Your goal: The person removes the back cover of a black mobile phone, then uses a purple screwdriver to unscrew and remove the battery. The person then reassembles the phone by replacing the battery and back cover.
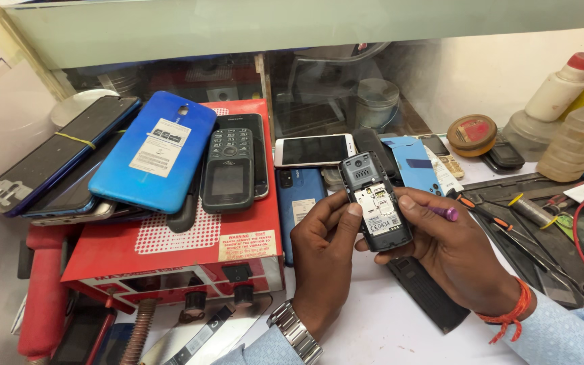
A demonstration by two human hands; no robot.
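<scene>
Both hands hold a small black keypad phone [376, 201] with its back cover off, so the inner compartment and white labels show. My left hand [324, 257], with a metal watch at the wrist, grips its left edge with the thumb on top. My right hand [454, 250], with an orange thread at the wrist, cradles its right side, thumb on the edge, and also holds a thin tool with a purple tip [446, 213]. A black back cover [427, 292] lies on the white table below the hands.
A red box-shaped machine [170, 250] at left carries a blue phone [153, 154], a black keypad phone [228, 169] and dark smartphones [55, 155]. More phones [313, 149] lie behind. Screwdrivers [501, 223] and tools cover a dark mat at right, next to bottles [579, 138] and a round tin [472, 132].
</scene>
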